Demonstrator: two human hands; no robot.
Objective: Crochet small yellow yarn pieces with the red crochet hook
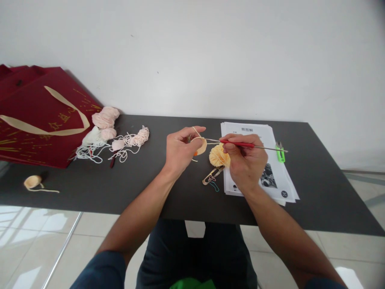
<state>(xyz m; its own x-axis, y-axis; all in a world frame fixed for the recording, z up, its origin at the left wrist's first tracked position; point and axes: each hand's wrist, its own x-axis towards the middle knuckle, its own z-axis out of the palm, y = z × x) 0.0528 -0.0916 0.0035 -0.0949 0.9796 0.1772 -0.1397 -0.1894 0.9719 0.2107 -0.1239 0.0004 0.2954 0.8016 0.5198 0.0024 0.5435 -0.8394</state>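
Observation:
My left hand (183, 149) pinches a small, round, cream crochet piece (202, 147), with yarn looped over its index finger. An orange bit shows at the piece's edge. In my right hand (248, 160) is a crochet hook (243, 144) with a red grip, its metal shaft sticking out to the right. Its other end points at the crochet piece, and yarn strands run between the two. A ball of yellow yarn (217, 155) rests on the table just left of my right hand, partly covered by it. Below the ball lie a metal clip (210, 176) and a teal stitch marker (214, 186).
Printed sheets (275, 184) lie under my right hand, with green thread snips (280, 152) at their right edge. A dark red gift bag (39, 120) leans at the left beside pink yarn (106, 117) and tangled white yarn. A cream crocheted cup (32, 182) sits near the table's front left.

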